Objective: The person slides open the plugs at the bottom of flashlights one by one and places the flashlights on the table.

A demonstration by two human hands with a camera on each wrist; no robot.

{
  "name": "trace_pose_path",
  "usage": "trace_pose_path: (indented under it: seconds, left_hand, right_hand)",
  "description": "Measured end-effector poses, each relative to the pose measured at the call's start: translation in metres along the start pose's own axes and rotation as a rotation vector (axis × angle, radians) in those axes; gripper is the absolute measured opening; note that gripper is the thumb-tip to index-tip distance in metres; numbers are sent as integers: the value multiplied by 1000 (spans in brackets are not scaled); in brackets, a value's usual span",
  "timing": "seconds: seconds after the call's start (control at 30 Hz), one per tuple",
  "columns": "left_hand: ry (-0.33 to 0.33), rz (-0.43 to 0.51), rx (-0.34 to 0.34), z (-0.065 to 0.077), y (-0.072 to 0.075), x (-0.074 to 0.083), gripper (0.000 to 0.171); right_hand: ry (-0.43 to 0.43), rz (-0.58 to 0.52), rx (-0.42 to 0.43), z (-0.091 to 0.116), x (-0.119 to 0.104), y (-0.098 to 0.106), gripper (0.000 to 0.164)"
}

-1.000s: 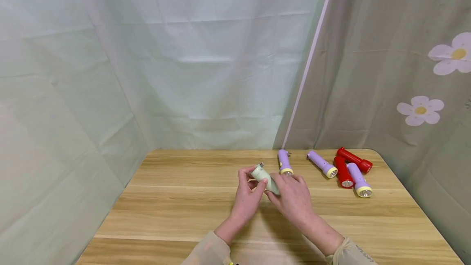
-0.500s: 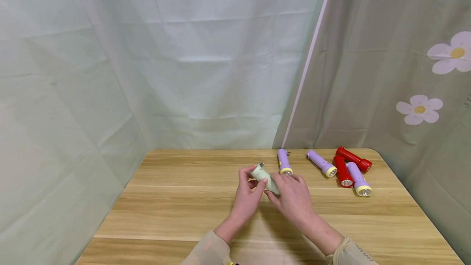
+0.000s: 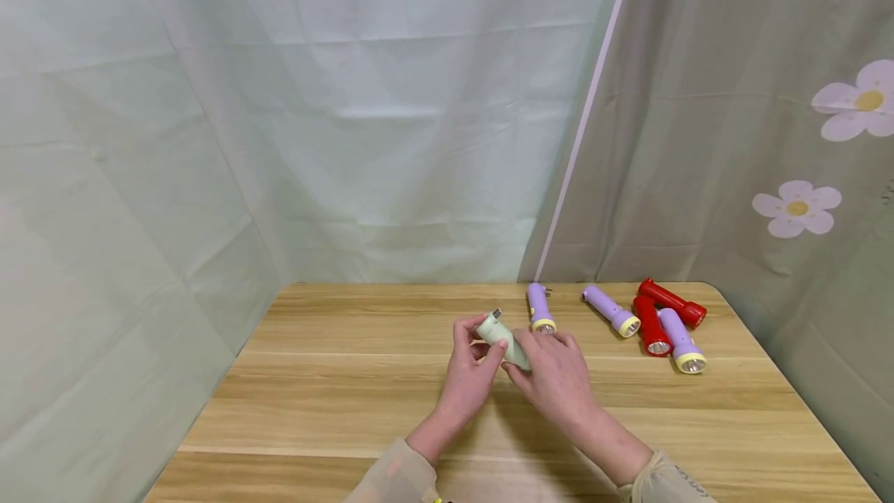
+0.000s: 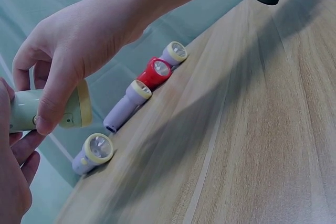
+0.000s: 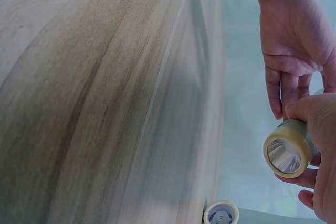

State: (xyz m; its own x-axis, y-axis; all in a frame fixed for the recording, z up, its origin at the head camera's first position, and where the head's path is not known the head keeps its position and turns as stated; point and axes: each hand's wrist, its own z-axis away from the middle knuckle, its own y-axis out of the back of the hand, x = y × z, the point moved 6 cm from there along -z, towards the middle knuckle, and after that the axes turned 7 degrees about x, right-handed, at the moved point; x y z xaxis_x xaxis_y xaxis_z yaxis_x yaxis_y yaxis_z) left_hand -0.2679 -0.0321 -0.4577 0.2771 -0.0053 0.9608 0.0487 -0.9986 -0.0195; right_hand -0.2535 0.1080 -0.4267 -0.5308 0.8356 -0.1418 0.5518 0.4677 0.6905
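A pale green flashlight (image 3: 494, 329) is held above the table between both hands, its tail pointing up and to the left. Small metal prongs (image 3: 497, 312) stick out of that tail end. My left hand (image 3: 468, 372) holds the tail part between thumb and fingers. My right hand (image 3: 559, 369) grips the body near the head, covering much of it in the head view. In the right wrist view the flashlight's yellow-rimmed lens (image 5: 285, 156) faces the camera. The left wrist view shows the right thumb lying along the green body (image 4: 26, 109).
Beyond the right hand lies a purple flashlight (image 3: 539, 307) with prongs out. Further right are another purple flashlight (image 3: 611, 310), two red flashlights (image 3: 651, 324) close together and a third purple one (image 3: 680, 340). A pale curtain (image 3: 419, 115) hangs behind the wooden table (image 3: 335, 379).
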Motion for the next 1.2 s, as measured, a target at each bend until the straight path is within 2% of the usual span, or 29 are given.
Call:
trace_pose_path:
  seconds: [0.6,1.2]
  left_hand:
    - [6,-12,0,0,2,-3,47]
    - [-3,-9,-14,1,1,0,49]
  right_hand:
    - [18,0,25,2,-2,0,44]
    - [-29,-5,-15,1,1,-1,44]
